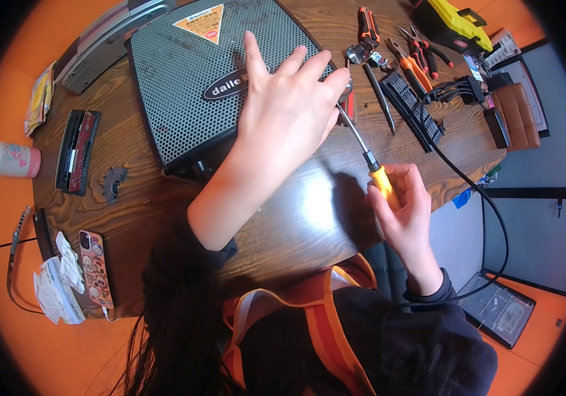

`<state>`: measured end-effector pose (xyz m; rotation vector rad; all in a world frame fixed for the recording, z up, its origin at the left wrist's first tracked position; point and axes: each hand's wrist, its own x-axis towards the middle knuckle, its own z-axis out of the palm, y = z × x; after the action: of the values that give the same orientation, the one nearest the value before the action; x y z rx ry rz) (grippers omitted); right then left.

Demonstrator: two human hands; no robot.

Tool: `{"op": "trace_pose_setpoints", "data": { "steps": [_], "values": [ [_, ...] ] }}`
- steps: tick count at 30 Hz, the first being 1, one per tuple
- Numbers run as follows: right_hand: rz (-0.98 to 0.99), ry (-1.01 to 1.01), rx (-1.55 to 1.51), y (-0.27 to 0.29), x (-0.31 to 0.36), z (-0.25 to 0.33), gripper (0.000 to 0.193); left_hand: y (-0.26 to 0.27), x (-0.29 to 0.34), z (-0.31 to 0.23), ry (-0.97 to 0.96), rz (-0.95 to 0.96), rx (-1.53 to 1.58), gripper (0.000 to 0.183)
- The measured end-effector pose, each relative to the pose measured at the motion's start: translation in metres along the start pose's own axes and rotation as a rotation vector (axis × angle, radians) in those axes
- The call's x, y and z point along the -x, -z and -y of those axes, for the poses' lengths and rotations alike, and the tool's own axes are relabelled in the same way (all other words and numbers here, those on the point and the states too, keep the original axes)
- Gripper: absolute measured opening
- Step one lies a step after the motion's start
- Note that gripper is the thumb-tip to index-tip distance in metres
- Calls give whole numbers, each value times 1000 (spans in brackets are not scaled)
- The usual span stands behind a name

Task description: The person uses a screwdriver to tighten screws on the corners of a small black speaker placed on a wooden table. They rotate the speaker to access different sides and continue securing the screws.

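Observation:
A boxy speaker (171,86) with a dark perforated metal grille lies on the wooden table in front of me. Across the grille spreads my left hand (289,99), open, its fingers apart and its palm over the speaker's right side. My right hand (407,204) is closed around the yellow handle of a screwdriver (382,181). The shaft slants up and left to the speaker's right edge, beside my left hand's fingers. Its tip is hidden there, so I cannot tell what it touches. A shiny rounded metal piece (347,89) shows at that edge.
Orange-handled pliers (414,74), red-black pliers (422,53), a black bit holder (407,105) and a yellow-black toolbox (451,26) lie at right. A black cable (494,201) loops beside me. Left are a phone (96,267), tissue pack (55,290), open case (77,153) and pink cup (15,160).

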<state>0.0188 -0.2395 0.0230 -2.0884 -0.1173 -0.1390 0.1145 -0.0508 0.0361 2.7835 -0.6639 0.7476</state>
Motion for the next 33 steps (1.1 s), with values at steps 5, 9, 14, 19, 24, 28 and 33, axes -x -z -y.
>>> {"op": "trace_pose_setpoints", "data": {
  "steps": [5,9,14,19,24,28,33],
  "values": [
    [-7,-108,60,6,1,3,20,-2,0,2,-25,-2,16,38],
    [103,-183,-79,7,3,7,18,-3,1,2,-28,-23,38,38],
    [-37,-47,-43,1,0,2,18,-2,1,0,-6,-12,-6,40],
    [36,-207,-203,8,-3,3,19,0,0,0,3,11,9,45],
    [73,-175,-196,10,-5,9,17,0,0,0,5,20,21,48],
    [208,-395,-349,15,-9,14,21,-2,0,2,-18,-15,58,42],
    [324,-572,-668,13,-9,18,35,-3,0,1,-14,-9,59,40]
  ]
}}
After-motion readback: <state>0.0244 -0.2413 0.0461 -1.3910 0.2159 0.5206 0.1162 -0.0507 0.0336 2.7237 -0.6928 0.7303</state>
